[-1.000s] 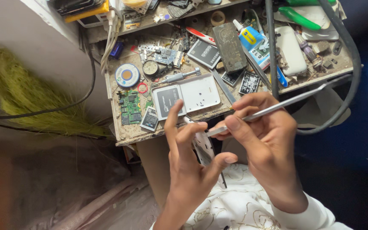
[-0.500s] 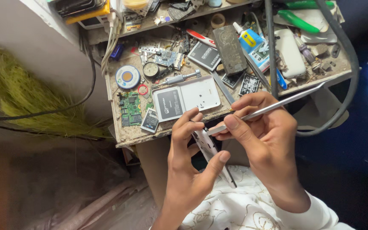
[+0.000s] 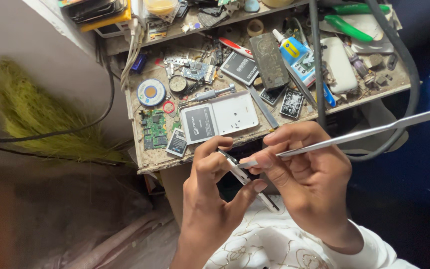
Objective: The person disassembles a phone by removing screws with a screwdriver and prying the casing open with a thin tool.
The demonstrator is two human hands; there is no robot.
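The left hand grips a slim phone edge-on. The right hand pinches a long metal pry tool, its tip touching the phone's edge, below a cluttered workbench.

Soft daylight from above, sharp centre, dim blurred floor, mild edge stretching

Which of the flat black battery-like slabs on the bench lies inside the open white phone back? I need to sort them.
The large black battery lies in the white phone shell at the bench's front edge; the other black slabs lie loose farther back.
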